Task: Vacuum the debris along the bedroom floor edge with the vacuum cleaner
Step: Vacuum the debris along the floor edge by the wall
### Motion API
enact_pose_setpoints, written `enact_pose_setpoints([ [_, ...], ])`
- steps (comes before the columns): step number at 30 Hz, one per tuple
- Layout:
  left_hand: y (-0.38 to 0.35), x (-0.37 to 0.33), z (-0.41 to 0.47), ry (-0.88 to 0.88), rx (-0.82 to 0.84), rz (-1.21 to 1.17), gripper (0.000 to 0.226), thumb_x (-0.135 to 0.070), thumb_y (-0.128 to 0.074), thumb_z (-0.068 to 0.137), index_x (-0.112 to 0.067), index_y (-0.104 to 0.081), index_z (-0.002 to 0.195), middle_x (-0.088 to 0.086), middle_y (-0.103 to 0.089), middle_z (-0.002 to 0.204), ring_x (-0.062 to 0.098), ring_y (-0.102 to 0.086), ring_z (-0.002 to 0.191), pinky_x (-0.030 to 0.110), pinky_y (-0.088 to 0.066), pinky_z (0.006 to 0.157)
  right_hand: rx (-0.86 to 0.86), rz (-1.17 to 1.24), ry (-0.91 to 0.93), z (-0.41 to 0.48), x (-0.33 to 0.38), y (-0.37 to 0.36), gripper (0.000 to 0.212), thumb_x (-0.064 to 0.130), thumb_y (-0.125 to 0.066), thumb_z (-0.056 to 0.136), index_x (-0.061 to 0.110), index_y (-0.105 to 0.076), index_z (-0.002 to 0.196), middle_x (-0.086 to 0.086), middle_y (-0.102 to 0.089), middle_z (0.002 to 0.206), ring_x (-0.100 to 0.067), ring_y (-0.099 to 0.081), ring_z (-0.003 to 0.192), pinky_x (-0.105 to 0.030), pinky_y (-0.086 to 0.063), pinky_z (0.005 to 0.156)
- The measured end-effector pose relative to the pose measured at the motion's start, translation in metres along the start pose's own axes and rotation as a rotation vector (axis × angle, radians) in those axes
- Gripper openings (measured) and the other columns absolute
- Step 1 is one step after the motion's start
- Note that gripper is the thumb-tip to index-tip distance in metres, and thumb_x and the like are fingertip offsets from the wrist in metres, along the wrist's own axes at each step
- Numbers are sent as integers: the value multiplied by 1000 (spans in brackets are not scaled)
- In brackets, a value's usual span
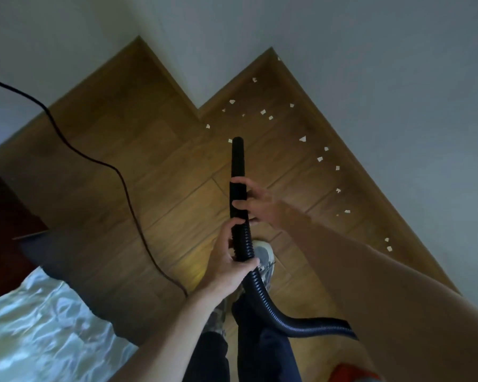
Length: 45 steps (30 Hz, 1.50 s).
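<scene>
A black vacuum nozzle [237,158] points away from me over the wooden floor, its tip close to a white scrap [230,140]. My right hand [255,202] grips the smooth tube just behind the nozzle. My left hand [232,264] grips the ribbed black hose [262,288], which curves down and off to the right. Several white paper scraps [319,159] lie scattered along the skirting board [351,161] and in the wall corner ahead.
A black power cord [105,164] snakes across the floor on the left. A bed with pale bedding [39,326] fills the lower left, with a dark wooden piece [9,216] beside it. My shoe [265,257] and dark trousers stand below the hose. Something red [351,373] shows at the bottom right.
</scene>
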<state>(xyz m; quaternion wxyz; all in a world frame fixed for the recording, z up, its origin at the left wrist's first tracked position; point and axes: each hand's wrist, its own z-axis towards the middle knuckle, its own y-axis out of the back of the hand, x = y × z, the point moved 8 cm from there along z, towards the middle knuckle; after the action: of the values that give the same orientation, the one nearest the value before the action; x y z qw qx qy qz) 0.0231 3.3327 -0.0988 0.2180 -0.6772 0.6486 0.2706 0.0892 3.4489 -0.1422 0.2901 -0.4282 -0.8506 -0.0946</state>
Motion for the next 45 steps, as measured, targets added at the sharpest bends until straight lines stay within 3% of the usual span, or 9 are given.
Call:
enact_pose_setpoints([
  [6, -1, -1, 22, 99, 59, -63, 76, 5, -76, 73, -48, -48, 120, 4, -59, 119, 21, -60, 108, 45, -58, 86, 96, 26, -74, 28, -7, 13, 52, 9, -63, 94, 33, -45, 137, -9, -59, 121, -16, -65, 90, -27, -57, 62],
  [9, 0, -2, 30, 134, 88, -62, 76, 5, -74, 75, -51, -47, 120, 2, -58, 121, 18, -60, 109, 44, -58, 87, 116, 35, -88, 40, -9, 14, 53, 11, -64, 93, 34, -45, 137, -6, -59, 120, -14, -66, 89, -25, -56, 61],
  [14, 6, 6, 49, 204, 71, -82, 79, -2, -76, 72, -55, -45, 123, 7, -58, 119, 27, -61, 108, 56, -56, 86, 133, 48, -108, 60, -11, 14, 55, 14, -65, 92, 37, -44, 137, -3, -58, 120, -16, -67, 94, -28, -56, 65],
  [23, 18, 11, 90, 233, 87, -105, 78, -1, -76, 71, -54, -47, 121, 6, -54, 121, 27, -58, 113, 56, -56, 86, 154, 63, -170, 107, -15, 15, 58, 16, -70, 89, 41, -44, 135, -4, -55, 127, -18, -65, 100, -29, -58, 65],
  [29, 32, 5, 116, 233, 64, -115, 72, 1, -79, 73, -53, -53, 112, 1, -55, 118, 22, -60, 109, 51, -57, 87, 102, 90, -190, 134, -12, 18, 57, 14, -69, 90, 38, -46, 136, 2, -58, 114, -13, -66, 93, -26, -57, 59],
  [33, 43, 0, 126, 252, 53, -123, 72, -1, -80, 71, -49, -53, 117, 6, -56, 120, 26, -60, 110, 51, -58, 84, 99, 95, -200, 148, -5, 16, 59, 17, -68, 90, 37, -44, 140, 3, -59, 112, -14, -66, 92, -28, -57, 62],
  [38, 60, -3, 130, 288, 65, -187, 69, 8, -76, 76, -41, -53, 119, 9, -60, 116, 27, -64, 104, 46, -61, 73, 109, 57, -194, 165, 10, 3, 46, 21, -58, 97, 41, -47, 137, -1, -57, 121, -15, -65, 97, -31, -60, 66],
  [45, 78, -9, 140, 297, 11, -217, 70, 13, -73, 74, -37, -54, 119, 12, -61, 118, 25, -65, 102, 58, -58, 77, 128, 32, -156, 185, 27, -13, 48, 18, -58, 97, 38, -45, 138, 0, -59, 114, -15, -66, 95, -38, -61, 75],
])
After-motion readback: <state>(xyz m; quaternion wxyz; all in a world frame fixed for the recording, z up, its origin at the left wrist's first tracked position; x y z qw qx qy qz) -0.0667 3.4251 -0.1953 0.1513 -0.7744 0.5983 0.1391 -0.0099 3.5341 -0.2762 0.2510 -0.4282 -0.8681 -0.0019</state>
